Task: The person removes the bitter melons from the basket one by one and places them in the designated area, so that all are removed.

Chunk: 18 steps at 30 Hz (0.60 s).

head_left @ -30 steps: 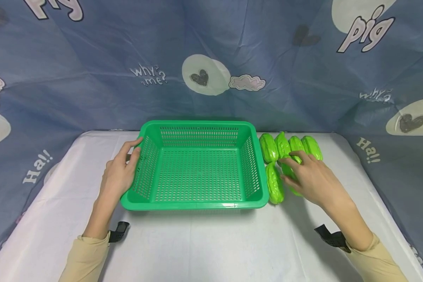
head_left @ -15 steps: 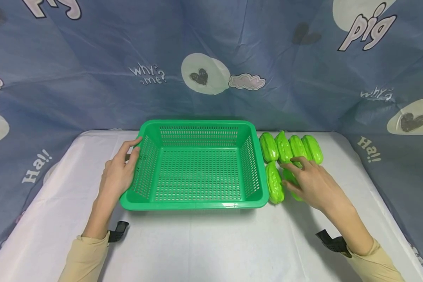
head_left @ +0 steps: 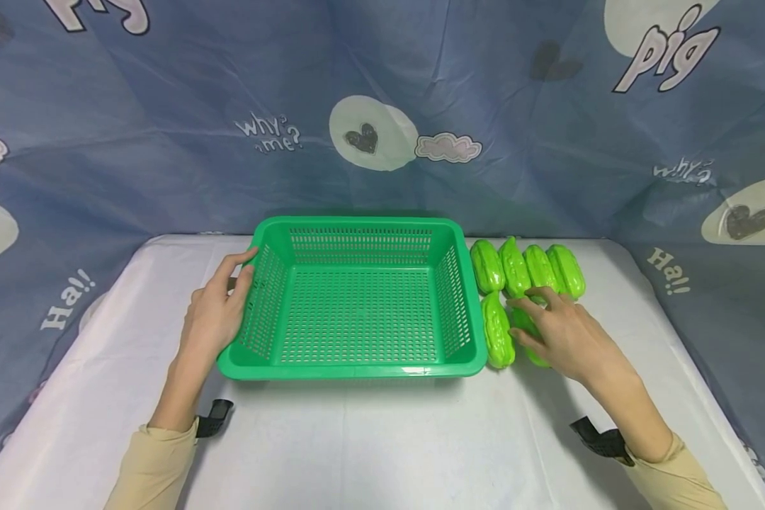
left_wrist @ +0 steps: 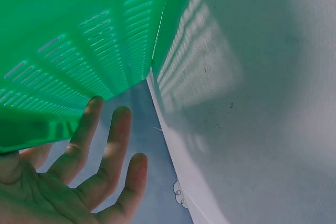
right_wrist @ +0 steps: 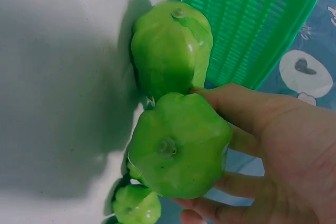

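A green plastic basket (head_left: 357, 370) with slotted walls stands in the middle of the table. My left hand (head_left: 215, 312) rests at its left rim; in the left wrist view several fingers (left_wrist: 116, 145) stretch loosely along the outer wall. To the right of the basket my right hand (head_left: 567, 338) holds a shiny, ribbed green bitter melon (right_wrist: 181, 156), thumb on one side and fingers on the other. The hand partly covers that melon in the head view. Another bitter melon (head_left: 499, 333) lies between it and the basket.
Several more bitter melons (head_left: 486, 265) lie side by side in a row behind the right hand. White cloth covers the table (head_left: 382, 446). A blue printed curtain (head_left: 382, 191) hangs right behind the basket and along both sides.
My right hand has shifted slightly toward me and right, and the bitter melon has moved with it, away from the back row. My left hand and the basket have stayed put.
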Tool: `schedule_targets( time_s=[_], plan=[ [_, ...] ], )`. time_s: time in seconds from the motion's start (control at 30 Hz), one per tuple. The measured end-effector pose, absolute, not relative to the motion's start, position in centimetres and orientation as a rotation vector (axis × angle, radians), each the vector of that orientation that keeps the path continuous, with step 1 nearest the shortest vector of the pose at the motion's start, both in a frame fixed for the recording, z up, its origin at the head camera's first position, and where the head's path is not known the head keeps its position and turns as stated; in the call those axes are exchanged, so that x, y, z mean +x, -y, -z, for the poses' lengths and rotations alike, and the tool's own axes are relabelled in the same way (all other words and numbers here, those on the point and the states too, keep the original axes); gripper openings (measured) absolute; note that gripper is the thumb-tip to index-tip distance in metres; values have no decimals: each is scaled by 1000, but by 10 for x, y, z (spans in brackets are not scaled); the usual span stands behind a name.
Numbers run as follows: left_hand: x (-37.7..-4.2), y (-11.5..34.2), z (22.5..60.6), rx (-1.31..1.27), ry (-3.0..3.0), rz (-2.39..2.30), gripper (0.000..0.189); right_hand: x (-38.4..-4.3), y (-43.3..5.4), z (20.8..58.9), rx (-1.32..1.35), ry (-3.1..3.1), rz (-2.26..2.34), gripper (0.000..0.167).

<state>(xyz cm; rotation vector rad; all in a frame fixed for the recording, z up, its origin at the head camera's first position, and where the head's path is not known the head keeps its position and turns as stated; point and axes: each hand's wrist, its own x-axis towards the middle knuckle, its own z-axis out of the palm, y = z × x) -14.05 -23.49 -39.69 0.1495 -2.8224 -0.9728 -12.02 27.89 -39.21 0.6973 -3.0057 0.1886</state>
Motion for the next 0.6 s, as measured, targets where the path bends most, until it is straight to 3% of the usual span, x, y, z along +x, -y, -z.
schedule_targets(
  time_s=[0.6],
  plan=[
    [-140, 235, 397, 144, 2821, 984, 54, -121, -280, 397, 721, 3058, -224, 42]
  ],
)
